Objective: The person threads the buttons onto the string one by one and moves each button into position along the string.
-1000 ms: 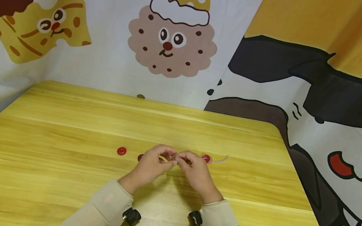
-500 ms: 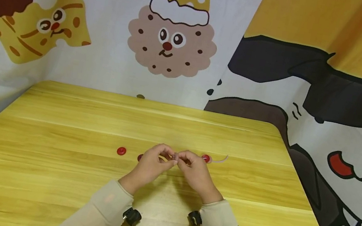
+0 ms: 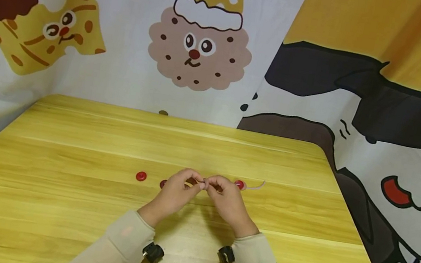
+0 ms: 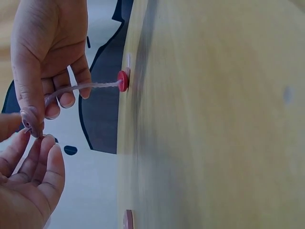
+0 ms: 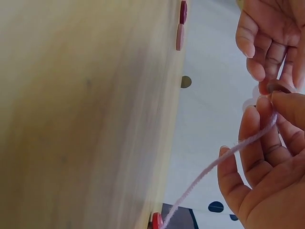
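Observation:
In the head view both hands meet over the middle of the table. My left hand [image 3: 176,193] pinches a small brownish-pink button [image 5: 280,86] at its fingertips. The right hand [image 3: 229,203] grips a pale pink string [image 5: 209,168] between thumb and fingers, right at the button's edge. From those fingers the string runs down to a red button [image 4: 123,81] threaded on it, which lies on the table to the right. The string's free tail [image 3: 256,187] trails beyond that button. Fingers partly cover the held button; how far the string passes through it, I cannot tell.
Left of the hands a red button [image 3: 141,176] lies on the wooden table [image 3: 64,218]. A dark red button [image 3: 163,183] shows beside the left hand, partly hidden by it. In the right wrist view a pink button [image 5: 179,37] lies near it. A printed curtain [image 3: 110,76] hangs behind.
Both hands stay in place. Only the fingertips shift slightly around the small button, which turns a little between them. The buttons on the table have not moved.

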Demonstrator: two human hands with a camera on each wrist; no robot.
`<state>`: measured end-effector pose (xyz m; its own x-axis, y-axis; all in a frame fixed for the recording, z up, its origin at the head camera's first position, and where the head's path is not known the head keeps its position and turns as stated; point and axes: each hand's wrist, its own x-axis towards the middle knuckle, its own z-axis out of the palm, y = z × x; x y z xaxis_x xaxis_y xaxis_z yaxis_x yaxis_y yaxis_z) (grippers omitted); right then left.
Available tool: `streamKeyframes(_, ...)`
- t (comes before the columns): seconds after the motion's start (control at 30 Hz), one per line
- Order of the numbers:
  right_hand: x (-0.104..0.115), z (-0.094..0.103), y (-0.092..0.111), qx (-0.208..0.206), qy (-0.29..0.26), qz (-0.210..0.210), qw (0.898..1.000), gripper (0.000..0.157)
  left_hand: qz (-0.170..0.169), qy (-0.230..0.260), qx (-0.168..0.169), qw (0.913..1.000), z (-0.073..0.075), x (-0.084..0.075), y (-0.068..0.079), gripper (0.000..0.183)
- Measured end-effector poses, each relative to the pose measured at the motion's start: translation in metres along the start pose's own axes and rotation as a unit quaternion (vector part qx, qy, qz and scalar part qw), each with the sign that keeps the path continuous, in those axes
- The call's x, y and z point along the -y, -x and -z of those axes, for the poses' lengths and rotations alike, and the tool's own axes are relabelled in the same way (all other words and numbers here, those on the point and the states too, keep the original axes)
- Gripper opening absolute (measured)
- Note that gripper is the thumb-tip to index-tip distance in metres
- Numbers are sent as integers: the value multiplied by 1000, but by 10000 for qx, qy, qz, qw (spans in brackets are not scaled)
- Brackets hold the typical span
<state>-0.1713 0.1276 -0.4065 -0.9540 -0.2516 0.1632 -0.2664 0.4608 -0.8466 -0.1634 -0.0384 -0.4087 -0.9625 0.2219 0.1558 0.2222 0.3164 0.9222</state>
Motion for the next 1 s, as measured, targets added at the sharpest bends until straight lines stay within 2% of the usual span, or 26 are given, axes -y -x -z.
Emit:
streamKeyframes(0.3,-2,0,0,10,-97,-26,9999,8,-108,-24,-13,9999,-1,0,0,6)
streamKeyframes(0.7,-2,-1,1,38,-168,-21,9998,8,-185,-287,-116,9994,-4,3,-3,3)
streamKeyframes(1.0,-2,-3,2,99,-214,-2,9997,8,-113,-160,-61,9998,-2,0,-2,4)
